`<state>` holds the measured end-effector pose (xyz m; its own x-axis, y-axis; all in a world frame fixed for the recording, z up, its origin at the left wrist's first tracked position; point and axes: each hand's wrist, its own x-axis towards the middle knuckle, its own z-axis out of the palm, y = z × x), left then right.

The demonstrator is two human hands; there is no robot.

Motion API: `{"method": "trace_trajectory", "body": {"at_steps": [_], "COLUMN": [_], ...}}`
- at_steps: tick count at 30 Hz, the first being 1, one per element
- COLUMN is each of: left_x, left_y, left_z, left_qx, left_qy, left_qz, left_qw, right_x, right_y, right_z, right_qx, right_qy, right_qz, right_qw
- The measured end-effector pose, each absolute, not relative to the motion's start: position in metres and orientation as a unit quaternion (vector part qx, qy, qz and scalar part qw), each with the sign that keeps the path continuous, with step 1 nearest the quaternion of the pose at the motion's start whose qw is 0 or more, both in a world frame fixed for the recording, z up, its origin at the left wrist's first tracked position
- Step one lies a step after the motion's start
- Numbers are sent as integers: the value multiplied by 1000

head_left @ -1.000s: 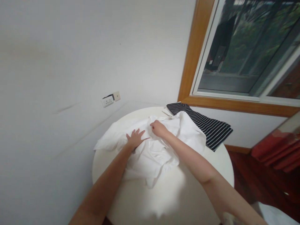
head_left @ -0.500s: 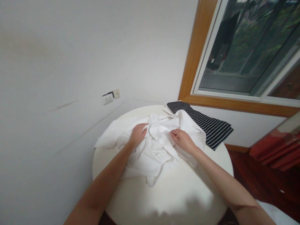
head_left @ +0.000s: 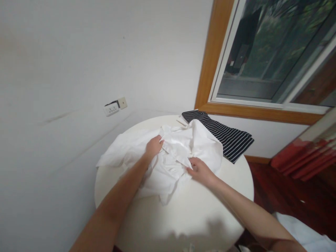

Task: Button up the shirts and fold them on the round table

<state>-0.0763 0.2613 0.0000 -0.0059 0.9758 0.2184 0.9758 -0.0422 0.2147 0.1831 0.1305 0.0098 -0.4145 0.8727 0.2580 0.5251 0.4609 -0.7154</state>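
A crumpled white shirt (head_left: 168, 178) lies spread over the round white table, its folds bunched up in the middle. My left hand (head_left: 154, 146) is closed on the cloth near the upper middle of the shirt. Lower and to the right, my right hand (head_left: 200, 170) pinches an edge of the same shirt between thumb and fingers. Behind it, at the table's back right, a black-and-white striped garment (head_left: 225, 134) lies flat, its near side touching or partly under the white cloth.
The round table (head_left: 154, 224) stands against a white wall with a power socket (head_left: 111, 109). A wood-framed window (head_left: 236, 109) is at the right, above a red curtain (head_left: 294, 161). A thin pale stick (head_left: 181, 123) lies at the table's back. White fabric (head_left: 301, 229) shows at lower right.
My right hand has moved down toward me and now grips the shirt's edge. My left hand keeps its hold on the cloth. The view has shifted slightly to the right.
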Motion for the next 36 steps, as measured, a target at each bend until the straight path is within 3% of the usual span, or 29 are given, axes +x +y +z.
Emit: {"method": "trace_trajectory", "body": {"at_steps": [4,9,14,20,23,25,27,29,30,32,36], "left_x": [-76,-65,-61,-86,-101,-107,-109,-110,-111,-112,-113], "left_y": [265,269,274,285,286,286,286,287,288,290,291], "left_z": [2,5,10,3,-10,-18,-24,-27,-29,-30,-32], "left_qx": [683,688,716,726,725,725,726,728,730,733,742], "left_qy": [716,716,682,665,659,651,645,640,636,632,625], "left_qz": [144,122,144,173,198,219,235,245,247,250,241], "left_qw": [-3,6,26,-6,-30,-38,-38,-33,-31,-29,-34], "right_x": [192,221,210,138,140,157,178,195,201,205,193], "right_y": [135,147,131,82,86,105,132,158,168,179,177], "right_z": [18,65,113,81,68,66,64,58,53,41,20], "right_qx": [-410,-417,-366,-195,-176,-218,-318,-435,-479,-517,-504], "right_qy": [-659,-576,-676,-794,-802,-792,-784,-783,-786,-805,-844], "right_qz": [471,536,541,567,565,558,494,335,252,153,98], "right_qw": [420,455,340,101,78,117,200,294,299,248,157]}}
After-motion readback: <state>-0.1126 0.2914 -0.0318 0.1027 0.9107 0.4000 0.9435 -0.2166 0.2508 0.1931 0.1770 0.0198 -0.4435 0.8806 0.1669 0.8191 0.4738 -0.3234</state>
